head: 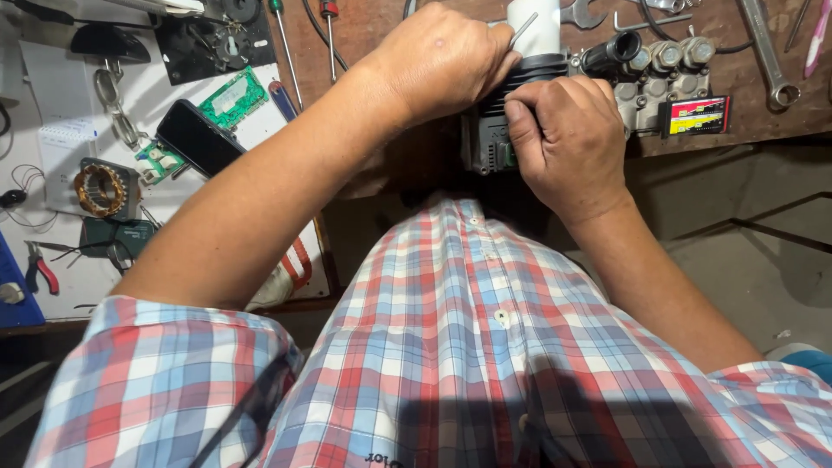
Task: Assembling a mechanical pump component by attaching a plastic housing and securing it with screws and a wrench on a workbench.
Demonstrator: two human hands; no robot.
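A pump assembly [659,78] with a black motor housing and a grey metal valve block lies at the front edge of a brown wooden workbench [381,26]. My left hand [438,61] is closed over the motor's top and grips a thin metal tool [523,30] that points up toward a white cylinder [539,26]. My right hand [568,143] clasps the black motor body from the near side, thumb pressed against it. My palms hide most of the motor.
On the white surface at left lie a black phone [198,137], a green circuit board [232,97], a copper-wound stator [100,191], a chain [113,104] and red-handled pliers [39,269]. Screwdrivers [286,48] and wrenches [767,52] lie on the bench.
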